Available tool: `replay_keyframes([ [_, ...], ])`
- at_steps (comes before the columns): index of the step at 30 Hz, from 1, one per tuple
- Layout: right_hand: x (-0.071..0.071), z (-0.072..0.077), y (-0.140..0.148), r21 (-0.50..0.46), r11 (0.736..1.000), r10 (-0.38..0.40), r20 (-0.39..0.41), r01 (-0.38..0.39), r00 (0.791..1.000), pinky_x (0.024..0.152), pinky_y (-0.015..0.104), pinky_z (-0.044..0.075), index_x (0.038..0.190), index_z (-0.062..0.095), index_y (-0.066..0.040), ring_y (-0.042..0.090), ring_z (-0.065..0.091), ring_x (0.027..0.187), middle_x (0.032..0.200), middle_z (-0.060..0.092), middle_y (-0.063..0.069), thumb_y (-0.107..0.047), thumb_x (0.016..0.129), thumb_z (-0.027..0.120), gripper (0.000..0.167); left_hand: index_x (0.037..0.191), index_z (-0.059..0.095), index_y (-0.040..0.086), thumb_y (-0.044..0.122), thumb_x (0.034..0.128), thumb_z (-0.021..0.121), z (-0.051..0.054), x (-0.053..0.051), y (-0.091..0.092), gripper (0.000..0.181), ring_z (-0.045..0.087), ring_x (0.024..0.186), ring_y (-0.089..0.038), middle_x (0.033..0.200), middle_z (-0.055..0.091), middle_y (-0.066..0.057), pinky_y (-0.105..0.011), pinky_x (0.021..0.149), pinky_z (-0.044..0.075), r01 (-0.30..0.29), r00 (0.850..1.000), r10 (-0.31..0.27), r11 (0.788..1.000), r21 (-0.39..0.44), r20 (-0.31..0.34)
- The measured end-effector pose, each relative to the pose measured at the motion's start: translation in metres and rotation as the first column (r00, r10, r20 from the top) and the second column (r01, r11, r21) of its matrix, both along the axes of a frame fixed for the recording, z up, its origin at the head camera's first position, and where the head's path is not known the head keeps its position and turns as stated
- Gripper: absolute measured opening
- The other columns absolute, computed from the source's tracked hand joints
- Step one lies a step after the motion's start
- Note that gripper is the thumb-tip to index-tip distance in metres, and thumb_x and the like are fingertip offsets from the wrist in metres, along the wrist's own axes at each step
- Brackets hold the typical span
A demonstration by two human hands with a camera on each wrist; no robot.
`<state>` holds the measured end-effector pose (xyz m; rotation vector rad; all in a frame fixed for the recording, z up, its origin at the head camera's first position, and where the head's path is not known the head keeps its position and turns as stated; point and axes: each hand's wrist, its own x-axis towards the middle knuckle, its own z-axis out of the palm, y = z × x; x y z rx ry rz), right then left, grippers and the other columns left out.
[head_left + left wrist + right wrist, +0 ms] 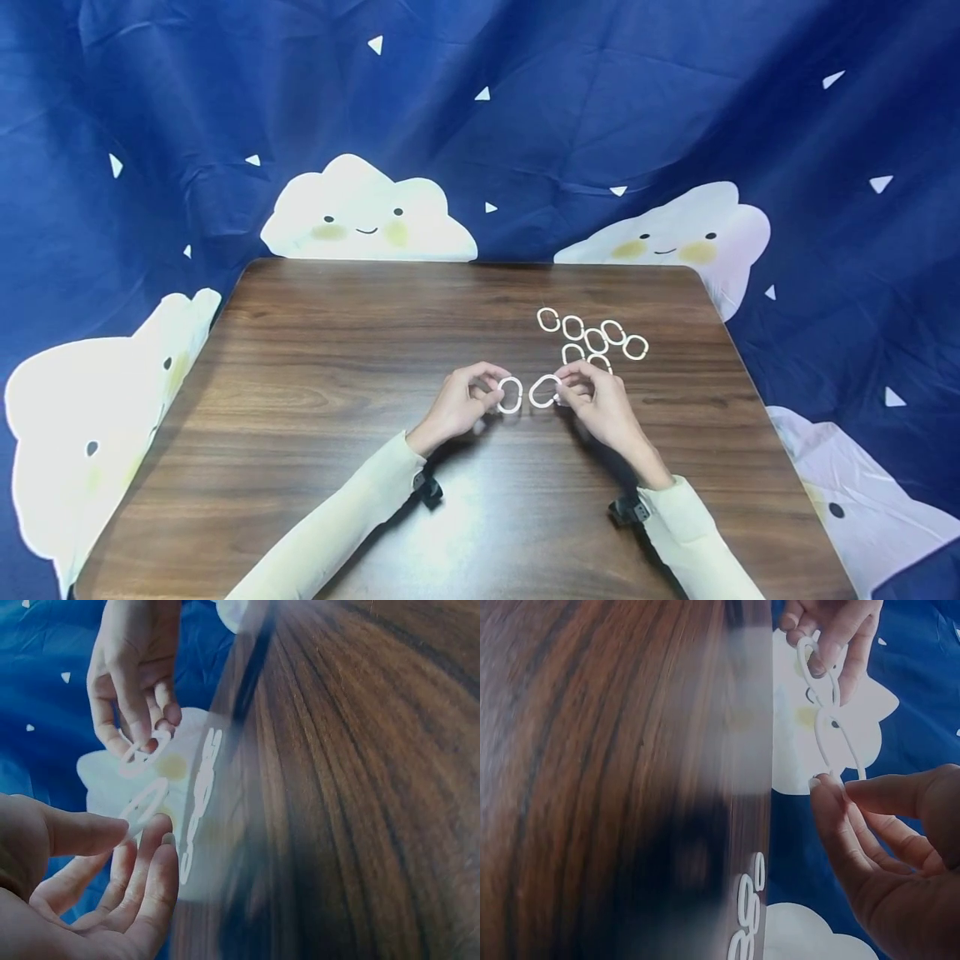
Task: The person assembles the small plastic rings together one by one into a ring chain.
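White all over, the left ring [510, 412] is pinched by the fingers of the left hand [467, 402] in the head view, above the brown counter [337, 350]; the right ring [532, 395], near but apart, is pinched by the right hand [603, 408]. Seven loose rings [587, 340] lie clustered just beyond. The left wrist view shows the left ring between thumb and fingers. From the right wrist, both held rings appear overlapped, end to end.
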<state>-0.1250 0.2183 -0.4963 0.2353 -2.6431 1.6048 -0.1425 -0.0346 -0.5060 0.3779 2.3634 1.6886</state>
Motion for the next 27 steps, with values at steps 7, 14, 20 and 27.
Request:
replay_keyframes([
  [7, 0.001, 0.0, -0.007, -0.09, 0.996, 0.01, 0.085, -0.003, 0.996, 0.077, 0.036, 0.066, 0.113, 0.066, 0.009, 0.028, 0.079, 0.082, 0.104, 0.073, 0.033, 0.003, 0.094, 0.071, 0.02, 0.12, 0.074, 0.011, -0.001, 0.0913, 0.073, -0.005, 0.001, 0.001, 0.031, 0.075, 0.073, -0.037, 0.1, 0.073, -0.018, -0.054, 0.068, 0.063, -0.005, 0.999, 0.001, 0.996, 0.087, 0.049],
  [14, 0.0, -0.004, -0.01, -0.161, 0.987, 0.03, 0.115, -0.011, 0.993, 0.077, 0.029, 0.066, 0.114, 0.064, 0.012, 0.022, 0.079, 0.083, 0.105, 0.069, 0.038, 0.005, 0.094, 0.07, 0.021, 0.121, 0.073, 0.009, -0.002, 0.0916, 0.072, -0.006, 0.001, 0.003, 0.031, 0.075, 0.079, -0.046, 0.103, 0.072, -0.019, -0.052, 0.071, 0.065, -0.011, 0.995, -0.003, 0.99, 0.138, 0.096],
  [20, 0.001, -0.003, -0.014, -0.209, 0.978, 0.039, 0.129, -0.012, 0.991, 0.076, 0.031, 0.066, 0.115, 0.063, 0.014, 0.018, 0.078, 0.081, 0.105, 0.068, 0.039, 0.006, 0.094, 0.07, 0.023, 0.121, 0.073, 0.009, -0.004, 0.0913, 0.071, -0.006, 0.002, 0.004, 0.032, 0.075, 0.081, -0.047, 0.103, 0.073, -0.018, -0.051, 0.073, 0.065, -0.016, 0.992, -0.004, 0.987, 0.16, 0.125],
  [27, 0.0, -0.004, -0.016, -0.263, 0.965, 0.06, 0.148, -0.019, 0.987, 0.077, 0.03, 0.066, 0.115, 0.063, 0.013, 0.01, 0.076, 0.079, 0.104, 0.068, 0.037, 0.007, 0.094, 0.069, 0.023, 0.119, 0.073, 0.006, -0.005, 0.0901, 0.072, -0.006, 0.002, 0.006, 0.031, 0.076, 0.073, -0.035, 0.104, 0.072, -0.021, -0.051, 0.074, 0.065, -0.021, 0.99, -0.007, 0.981, 0.195, 0.14],
])
